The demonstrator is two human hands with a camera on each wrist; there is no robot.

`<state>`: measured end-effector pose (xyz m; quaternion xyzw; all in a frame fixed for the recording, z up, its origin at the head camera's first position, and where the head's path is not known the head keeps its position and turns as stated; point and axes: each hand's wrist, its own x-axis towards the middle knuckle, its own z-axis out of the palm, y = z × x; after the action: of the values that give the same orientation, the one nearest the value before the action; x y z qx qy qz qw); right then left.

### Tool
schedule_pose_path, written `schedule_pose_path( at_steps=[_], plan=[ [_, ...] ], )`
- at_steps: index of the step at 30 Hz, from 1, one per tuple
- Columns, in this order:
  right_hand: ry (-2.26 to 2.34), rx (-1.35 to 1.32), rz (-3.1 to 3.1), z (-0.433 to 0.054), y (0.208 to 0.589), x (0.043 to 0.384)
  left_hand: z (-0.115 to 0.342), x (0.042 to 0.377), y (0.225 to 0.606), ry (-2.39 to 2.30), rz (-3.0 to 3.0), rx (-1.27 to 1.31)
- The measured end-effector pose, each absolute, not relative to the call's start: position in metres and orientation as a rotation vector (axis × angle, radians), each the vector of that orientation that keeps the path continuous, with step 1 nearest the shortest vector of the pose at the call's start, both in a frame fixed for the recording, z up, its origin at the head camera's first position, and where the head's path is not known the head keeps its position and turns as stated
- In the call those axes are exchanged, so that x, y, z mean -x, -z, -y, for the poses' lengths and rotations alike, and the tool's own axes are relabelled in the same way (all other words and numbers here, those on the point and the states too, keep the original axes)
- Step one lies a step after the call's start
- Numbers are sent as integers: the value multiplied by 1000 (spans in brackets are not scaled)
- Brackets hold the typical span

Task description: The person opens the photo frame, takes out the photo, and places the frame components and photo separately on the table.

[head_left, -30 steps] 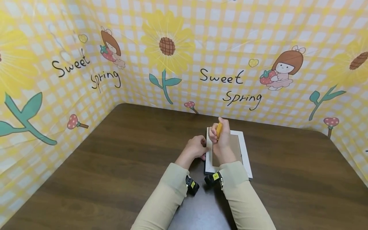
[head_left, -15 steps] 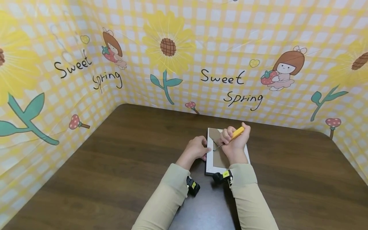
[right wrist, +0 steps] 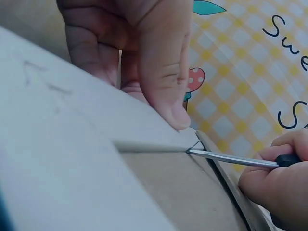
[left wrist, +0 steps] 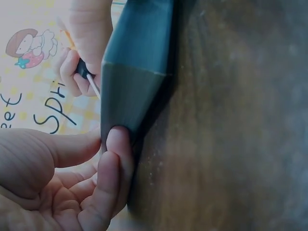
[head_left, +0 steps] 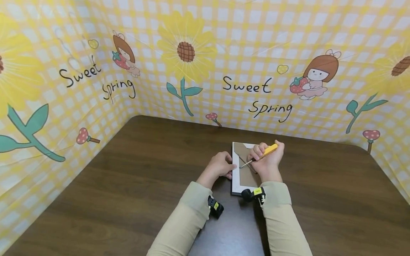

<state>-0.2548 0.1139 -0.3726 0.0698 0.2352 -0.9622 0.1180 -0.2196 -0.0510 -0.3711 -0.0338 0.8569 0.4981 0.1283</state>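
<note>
Left grip point(head_left: 219, 165) pinches while right grip point(head_left: 268, 163) is curled.

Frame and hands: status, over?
Left hand pinches white frame. Right hand grips yellow-handled tool, tip at frame's inner edge. Right hand partly hides brown backing in head view.

Reads "Sweet Spring" twice in black lettering point(head_left: 246, 86) on the yellow-checked cloth point(head_left: 250, 42), at left and back, but is too small to read on the yellow wrist labels point(head_left: 257, 191).

Tons of room over the worktop point(head_left: 112, 199) either side, but the left hand point(head_left: 219, 164) blocks the left edge of the frame point(head_left: 236, 180) and the right hand point(head_left: 269, 163) plus tool point(head_left: 268, 150) crowd its right half.
</note>
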Motion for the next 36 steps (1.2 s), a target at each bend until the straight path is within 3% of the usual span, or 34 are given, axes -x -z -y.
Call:
schedule_pose_path(
  at_steps=[7, 12, 17, 24, 29, 36],
  plan=[
    [2812, -235, -657, -124, 367, 251, 49, 220, 370, -1404, -2496, 115],
    [2818, -117, -705, -135, 357, 248, 51, 221, 371, -1413, -2466, 114],
    [2816, 7, -949, -143, 339, 244, 60, 221, 369, -1504, -2348, 92],
    [2643, -70, -1530, -159, 317, 243, 82, 213, 356, -1429, -2334, 21],
    [2297, -96, -2062, -176, 310, 255, 87, 198, 352, -1236, -2413, -108],
    [1524, 59, -2668, -183, 316, 275, 68, 179, 348, -1058, -2571, -230]
  ],
)
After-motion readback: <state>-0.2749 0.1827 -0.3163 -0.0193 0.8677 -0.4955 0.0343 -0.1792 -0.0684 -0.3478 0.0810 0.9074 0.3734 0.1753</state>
